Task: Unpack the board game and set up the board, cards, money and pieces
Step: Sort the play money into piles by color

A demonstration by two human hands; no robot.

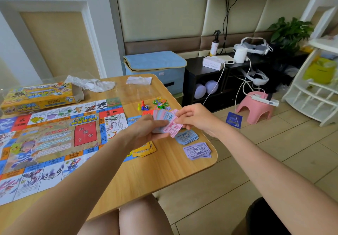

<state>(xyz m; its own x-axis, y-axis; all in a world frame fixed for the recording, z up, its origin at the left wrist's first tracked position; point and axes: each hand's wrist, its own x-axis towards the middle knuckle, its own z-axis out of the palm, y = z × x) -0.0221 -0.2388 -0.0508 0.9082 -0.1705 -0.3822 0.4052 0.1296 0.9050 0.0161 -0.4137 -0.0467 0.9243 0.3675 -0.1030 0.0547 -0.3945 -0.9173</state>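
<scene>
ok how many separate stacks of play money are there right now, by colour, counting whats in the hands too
Blue stack on the table: 1
Purple stack on the table: 1
Mixed pink and blue bundle held between the left hand and right hand: 1
Total: 3

The board (49, 143) is lying on the table's (146, 176) left side, the box (38, 97) sitting behind it. Pieces (143, 105) are standing right of the board, two money stacks (186, 136) lying nearer, by the right edge.
</scene>
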